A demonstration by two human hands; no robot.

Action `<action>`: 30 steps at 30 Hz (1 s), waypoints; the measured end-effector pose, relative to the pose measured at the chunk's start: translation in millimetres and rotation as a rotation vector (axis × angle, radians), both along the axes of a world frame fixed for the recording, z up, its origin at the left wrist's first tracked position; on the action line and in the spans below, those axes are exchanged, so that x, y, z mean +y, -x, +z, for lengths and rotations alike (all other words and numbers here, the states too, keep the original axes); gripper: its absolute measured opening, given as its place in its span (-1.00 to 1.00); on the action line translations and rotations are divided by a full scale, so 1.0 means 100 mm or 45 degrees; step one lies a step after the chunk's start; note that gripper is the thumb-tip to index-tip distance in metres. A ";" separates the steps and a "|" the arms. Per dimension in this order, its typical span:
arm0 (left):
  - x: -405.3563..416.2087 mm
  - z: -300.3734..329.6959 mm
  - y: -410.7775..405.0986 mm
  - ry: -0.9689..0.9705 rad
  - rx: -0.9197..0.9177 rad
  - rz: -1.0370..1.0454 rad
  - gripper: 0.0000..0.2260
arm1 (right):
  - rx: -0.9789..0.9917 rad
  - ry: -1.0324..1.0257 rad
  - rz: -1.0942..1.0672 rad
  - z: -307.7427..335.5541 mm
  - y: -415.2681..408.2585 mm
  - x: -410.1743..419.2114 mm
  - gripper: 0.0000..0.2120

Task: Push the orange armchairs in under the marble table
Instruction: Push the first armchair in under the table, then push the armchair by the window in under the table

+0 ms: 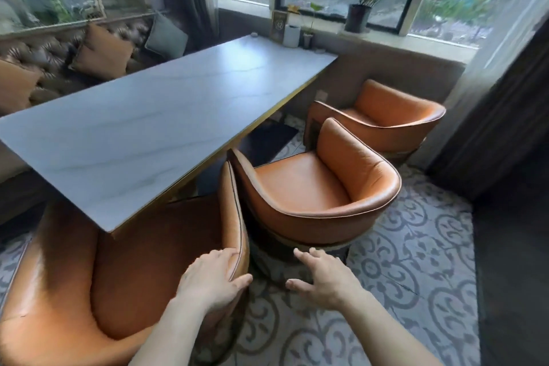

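Left hand (212, 278) fingers clamped on nearest armchair (118, 276) rim, already under desk (142, 122). Right hand (322, 278) fingers apart, nearer middle armchair (315, 184), right of desk.

I see a patterned tile floor (416, 246) carrying 3 orange armchairs (315, 187) along the marble bench (154, 116). At the bench's far end stand a white holder (291, 36) and a small sign (278, 25).
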State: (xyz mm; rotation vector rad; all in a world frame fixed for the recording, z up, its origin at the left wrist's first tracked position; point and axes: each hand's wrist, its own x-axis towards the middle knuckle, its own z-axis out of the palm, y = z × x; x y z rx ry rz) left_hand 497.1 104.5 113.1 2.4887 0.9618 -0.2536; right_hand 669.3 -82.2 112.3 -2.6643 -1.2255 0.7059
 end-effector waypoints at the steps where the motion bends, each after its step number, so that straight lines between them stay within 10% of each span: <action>1: -0.12 0.07 -0.20 -0.009 -0.029 -0.008 -0.31 | -0.017 -0.015 -0.012 0.08 -0.20 -0.15 -0.26; 13: -1.22 0.50 -2.09 -0.080 -0.273 -0.081 -0.21 | -0.130 -0.154 -0.133 0.61 -2.18 -1.40 -0.23; 30: -0.73 -0.29 -4.18 -0.053 -0.288 -0.029 -0.15 | -0.224 -0.006 0.018 0.03 -4.22 -0.63 -0.25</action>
